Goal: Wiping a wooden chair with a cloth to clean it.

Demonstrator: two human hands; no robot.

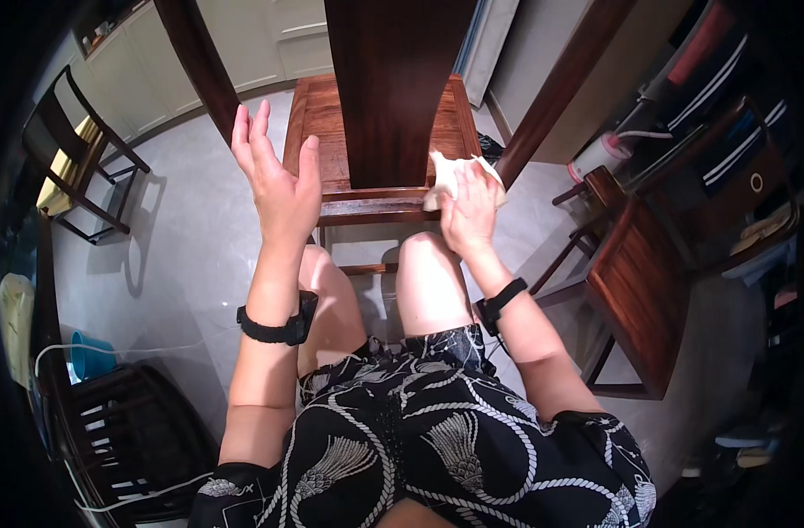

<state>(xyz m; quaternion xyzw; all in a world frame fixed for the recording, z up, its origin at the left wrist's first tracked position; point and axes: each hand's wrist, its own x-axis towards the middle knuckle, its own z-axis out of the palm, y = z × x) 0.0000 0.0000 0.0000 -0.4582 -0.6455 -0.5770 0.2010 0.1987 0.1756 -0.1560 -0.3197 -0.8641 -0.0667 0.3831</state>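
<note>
1. Holding a pale cloth (444,176), R hand (472,211) lies over it w/ fingers nearly straight; firmness can't be told. Cloth sits at R end of wooden chair's (310,123) back rail (367,208), btwn back panel (393,97) and R post (547,92).
2. L hand (283,189): raised, fingers spread, holding nothing.
3. Risks (judged): cloth may snag on post corner, or slip if loosely held; chair may shift if pushed w/o L hand bracing.
4. Blue bucket (92,355), far L: contents unclear.

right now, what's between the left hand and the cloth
In the head view, the chair slat, with seat either side, lies between the left hand and the cloth.
</note>
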